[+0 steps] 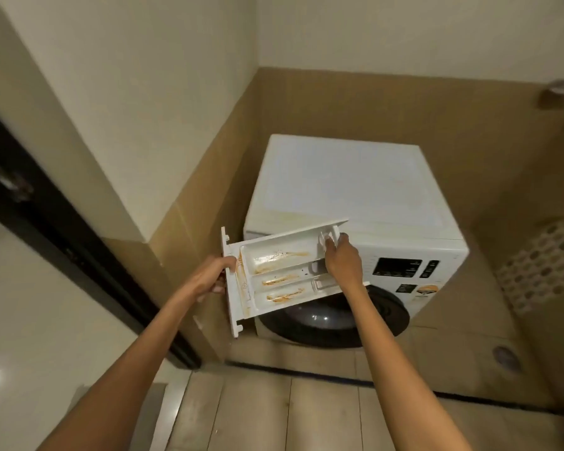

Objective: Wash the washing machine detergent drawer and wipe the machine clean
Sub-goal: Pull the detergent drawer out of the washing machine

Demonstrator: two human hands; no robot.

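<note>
I hold the detergent drawer (284, 275) in the air at the centre of the frame, in front of the upper left corner of the washing machine (345, 183) and, as far as I can judge, clear of its slot. Its long axis runs left to right, rising slightly toward the right. My left hand (214, 276) grasps the flat panel at the left end. My right hand (342, 258) curls over the right end, fingers clamped on a white insert there. The open side faces me, and orange residue (280, 255) streaks all three compartments. Both hands are equally engaged, one at each end. The round door (336, 320) lies directly below the drawer, the display (398, 266) just to its right. To carry the drawer off for washing, the likely exit is the dark door frame (30, 222) at the left edge. The beige corner wall (189, 222) stands close beside the left end and could catch the panel.
</note>
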